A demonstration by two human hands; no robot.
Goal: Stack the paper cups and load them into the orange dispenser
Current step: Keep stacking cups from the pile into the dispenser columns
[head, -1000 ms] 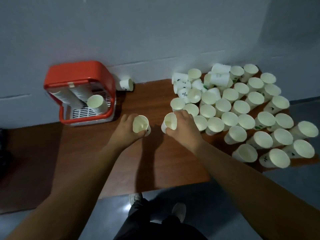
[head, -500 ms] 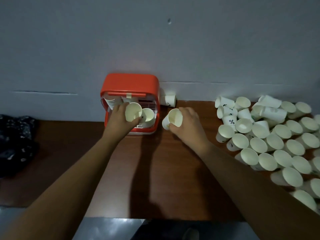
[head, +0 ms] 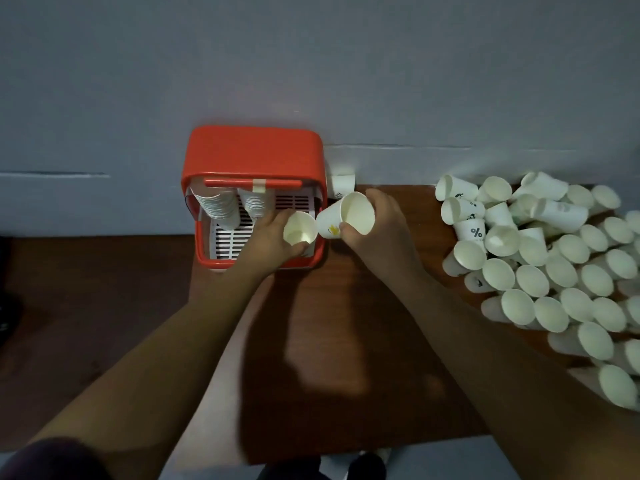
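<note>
Orange dispenser point(head: 254, 150) is reached now: fingers of the left hand point(head: 268, 242) grasp a cup point(head: 300, 233) over it, and fingers of the right hand point(head: 381, 233) grasp a second cup point(head: 353, 214) just beside. Loading comes next, I think.

The orange dispenser point(head: 254, 152) at centre frame looks like smooth, slightly glossy plastic. The paper cups point(head: 540, 265) heaped at right are matt white paper. The table point(head: 332, 358) shows dark, smooth wood grain.

Orange dispenser point(head: 254, 150) holds two cup stacks point(head: 218, 206); two tilted cups point(head: 356, 214) at its front-right; loose cups point(head: 561, 271) heaped right.
</note>
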